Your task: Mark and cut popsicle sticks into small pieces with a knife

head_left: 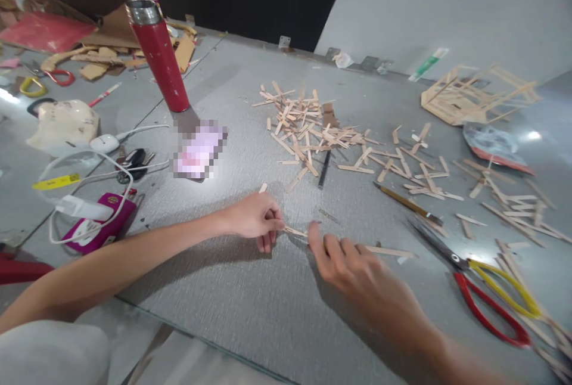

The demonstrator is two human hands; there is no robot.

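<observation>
My left hand (257,218) rests on the grey table (250,301), fingers pinched on the end of a thin wooden stick (295,232) that lies flat between both hands. A second short stick pokes up from behind its fingers. My right hand (346,263) lies just right of it, fingers stretched out, the index fingertip pressing down on the same stick. Another long stick (388,251) lies on the table beside the right hand's fingers.
A heap of cut wooden sticks (308,129) lies farther back, more scattered to the right. Red-and-yellow scissors (482,289), a knife (409,204), a black pen (324,168), a stick frame model (476,96), a red flask (158,54), a phone (199,149), cables and a charger at left.
</observation>
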